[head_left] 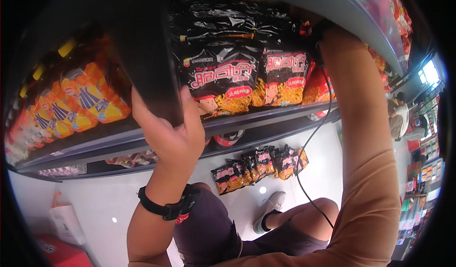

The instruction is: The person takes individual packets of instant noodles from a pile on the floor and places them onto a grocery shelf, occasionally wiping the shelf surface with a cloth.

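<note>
My left hand [171, 136] is wrapped round the lower end of a dark upright panel [145, 53], thumb on its right side and fingers on its left. To the right of the panel, black snack-noodle packets [223, 79] with pink lettering stand in rows on the shelf. Another black packet [285, 79] sits at the front beside them. My right forearm [354, 91] reaches up and into the shelf at the right. Deep shadow under the upper shelf hides my right hand and its fingers, near the back rows of packets.
Orange drink pouches [97, 93] fill the shelf left of the panel. Several black snack packets [259, 167] lie on the white floor below. A thin black cable [311, 138] hangs beside my right arm. The upper shelf edge [351, 15] curves overhead. People stand far right.
</note>
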{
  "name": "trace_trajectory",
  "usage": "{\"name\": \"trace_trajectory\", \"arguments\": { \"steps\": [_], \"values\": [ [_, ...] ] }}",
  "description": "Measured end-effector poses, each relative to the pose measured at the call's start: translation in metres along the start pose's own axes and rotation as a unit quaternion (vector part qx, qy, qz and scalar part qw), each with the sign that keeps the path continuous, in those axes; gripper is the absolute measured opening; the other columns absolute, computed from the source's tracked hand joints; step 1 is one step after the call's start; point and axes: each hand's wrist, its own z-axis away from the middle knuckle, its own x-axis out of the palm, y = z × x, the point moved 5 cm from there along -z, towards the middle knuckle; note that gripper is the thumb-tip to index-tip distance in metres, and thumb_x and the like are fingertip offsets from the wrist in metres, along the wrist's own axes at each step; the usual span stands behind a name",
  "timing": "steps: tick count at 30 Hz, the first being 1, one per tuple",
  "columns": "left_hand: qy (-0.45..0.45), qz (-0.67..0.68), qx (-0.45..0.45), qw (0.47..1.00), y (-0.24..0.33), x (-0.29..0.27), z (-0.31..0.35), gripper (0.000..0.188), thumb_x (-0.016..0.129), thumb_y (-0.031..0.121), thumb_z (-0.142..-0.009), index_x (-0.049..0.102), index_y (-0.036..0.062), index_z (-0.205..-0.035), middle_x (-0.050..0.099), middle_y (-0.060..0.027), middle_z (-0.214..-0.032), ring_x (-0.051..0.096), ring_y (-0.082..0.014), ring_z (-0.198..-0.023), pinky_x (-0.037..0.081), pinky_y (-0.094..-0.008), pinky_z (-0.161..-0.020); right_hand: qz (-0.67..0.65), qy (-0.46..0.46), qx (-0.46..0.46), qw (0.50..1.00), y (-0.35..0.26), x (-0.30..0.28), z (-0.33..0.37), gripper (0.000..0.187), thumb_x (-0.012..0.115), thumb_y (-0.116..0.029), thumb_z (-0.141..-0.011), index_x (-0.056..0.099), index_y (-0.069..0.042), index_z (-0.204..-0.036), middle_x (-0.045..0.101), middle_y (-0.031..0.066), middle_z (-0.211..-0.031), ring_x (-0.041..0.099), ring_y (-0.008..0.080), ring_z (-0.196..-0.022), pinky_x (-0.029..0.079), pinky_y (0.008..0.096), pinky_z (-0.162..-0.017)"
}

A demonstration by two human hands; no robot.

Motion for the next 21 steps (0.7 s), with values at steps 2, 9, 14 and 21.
{"name": "trace_trajectory", "arguments": {
  "steps": [2,9,14,21],
  "values": [
    [0.013,-0.075,0.045,0.996,0.001,0.000,0.000,0.051,0.057,0.003,-0.089,0.028,-0.0061,-0.130,0.052,-0.0154,-0.111,0.055,-0.0157,-0.092,0.044,-0.0256,-0.082,0.079,0.005,-0.029,0.996,-0.004,0.004,0.007,0.047,0.056,-0.024,-0.085,0.047,-0.001,-0.124,0.052,0.0219,-0.121,0.052,0.0331,-0.110,0.042,0.0407,-0.094],
    [0.044,-0.150,0.064,0.986,0.004,0.003,0.005,0.056,0.064,0.012,-0.087,0.030,-0.0040,-0.130,0.058,-0.0126,-0.094,0.057,-0.0117,-0.066,0.047,-0.0220,-0.057,0.315,-0.050,-0.186,0.929,-0.027,-0.009,0.086,0.050,0.056,-0.025,-0.083,0.046,0.001,-0.125,0.051,0.0248,-0.121,0.050,0.0354,-0.111,0.041,0.0426,-0.094],
    [0.048,-0.143,0.013,0.989,0.005,0.010,0.011,0.055,0.066,0.016,-0.087,0.028,-0.0071,-0.118,0.058,-0.0131,-0.078,0.058,-0.0144,-0.064,0.048,-0.0246,-0.059,0.371,-0.146,-0.402,0.824,-0.027,-0.048,0.199,0.053,0.057,-0.025,-0.082,0.045,0.001,-0.125,0.049,0.0269,-0.122,0.049,0.0371,-0.112,0.040,0.0439,-0.095],
    [0.108,-0.208,-0.015,0.972,-0.003,0.005,0.022,0.048,0.070,0.023,-0.084,0.036,-0.0046,-0.104,0.059,-0.0162,-0.076,0.059,-0.0172,-0.062,0.050,-0.0272,-0.057,0.534,-0.253,-0.562,0.579,0.069,-0.183,0.305,0.018,0.065,-0.012,-0.072,0.056,-0.004,-0.086,0.054,0.0120,-0.098,0.057,0.0259,-0.084,0.050,0.0338,-0.068]
  ]
}}
